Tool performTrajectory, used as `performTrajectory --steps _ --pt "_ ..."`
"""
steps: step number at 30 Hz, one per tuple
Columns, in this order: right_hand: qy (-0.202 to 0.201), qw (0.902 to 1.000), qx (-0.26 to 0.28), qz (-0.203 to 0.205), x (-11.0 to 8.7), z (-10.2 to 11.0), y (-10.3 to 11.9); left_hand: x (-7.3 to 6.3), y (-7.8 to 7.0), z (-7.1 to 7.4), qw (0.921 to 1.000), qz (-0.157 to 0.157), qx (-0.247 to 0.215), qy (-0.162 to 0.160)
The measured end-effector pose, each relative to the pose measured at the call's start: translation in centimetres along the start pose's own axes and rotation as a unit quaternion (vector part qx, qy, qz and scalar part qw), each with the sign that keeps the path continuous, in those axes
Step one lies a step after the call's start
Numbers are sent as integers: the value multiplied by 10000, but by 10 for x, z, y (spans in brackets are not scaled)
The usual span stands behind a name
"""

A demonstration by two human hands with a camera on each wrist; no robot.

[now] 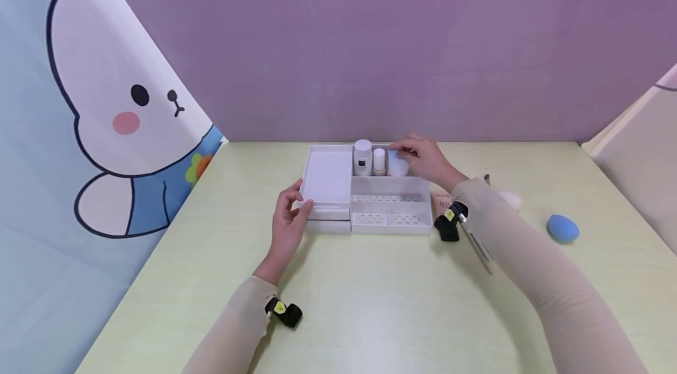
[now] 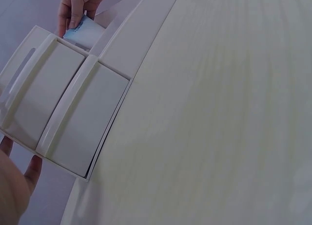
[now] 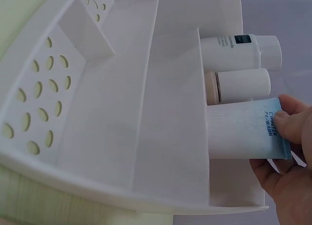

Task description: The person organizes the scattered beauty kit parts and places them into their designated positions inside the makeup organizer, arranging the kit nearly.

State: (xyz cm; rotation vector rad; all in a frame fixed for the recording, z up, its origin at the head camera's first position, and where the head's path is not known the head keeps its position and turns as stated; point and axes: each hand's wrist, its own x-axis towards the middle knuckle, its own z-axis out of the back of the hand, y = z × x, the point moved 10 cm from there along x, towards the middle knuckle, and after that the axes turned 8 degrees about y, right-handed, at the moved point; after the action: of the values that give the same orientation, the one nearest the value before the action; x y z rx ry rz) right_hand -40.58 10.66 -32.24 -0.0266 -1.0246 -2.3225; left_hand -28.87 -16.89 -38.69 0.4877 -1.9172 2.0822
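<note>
My right hand [image 1: 423, 157] pinches the flat crimped end of a pale blue and white squeeze tube [image 3: 248, 130]. Cap end down, the tube stands in the back compartment of a white desktop organizer [image 3: 173, 113], and its lower part is hidden behind the divider. Beside it in that compartment are a white-capped bottle [image 3: 243, 84] and a larger white bottle [image 3: 229, 52]. My left hand [image 1: 288, 221] touches the organizer's left side near the front, its fingertips [image 2: 34, 169] at the edge by the two drawers [image 2: 87, 118].
Right of the organizer lie a beige BB box [image 1: 440, 202], thin sticks [image 1: 478, 253] and a pale pink item [image 1: 510, 199], partly hidden by my right arm. A blue makeup sponge [image 1: 563, 228] sits farther right on the table [image 1: 370, 303]. A purple backdrop [image 1: 396, 44] rises behind.
</note>
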Motion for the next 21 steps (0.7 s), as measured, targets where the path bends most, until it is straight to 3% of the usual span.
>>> performTrajectory --steps 12,21 --pt "-24 9979 430 -474 -3 3 -13 0 3 -1 10000 32 11 -7" --pt "-365 9975 539 -290 -14 17 -8 0 1 0 10000 16 20 -49"
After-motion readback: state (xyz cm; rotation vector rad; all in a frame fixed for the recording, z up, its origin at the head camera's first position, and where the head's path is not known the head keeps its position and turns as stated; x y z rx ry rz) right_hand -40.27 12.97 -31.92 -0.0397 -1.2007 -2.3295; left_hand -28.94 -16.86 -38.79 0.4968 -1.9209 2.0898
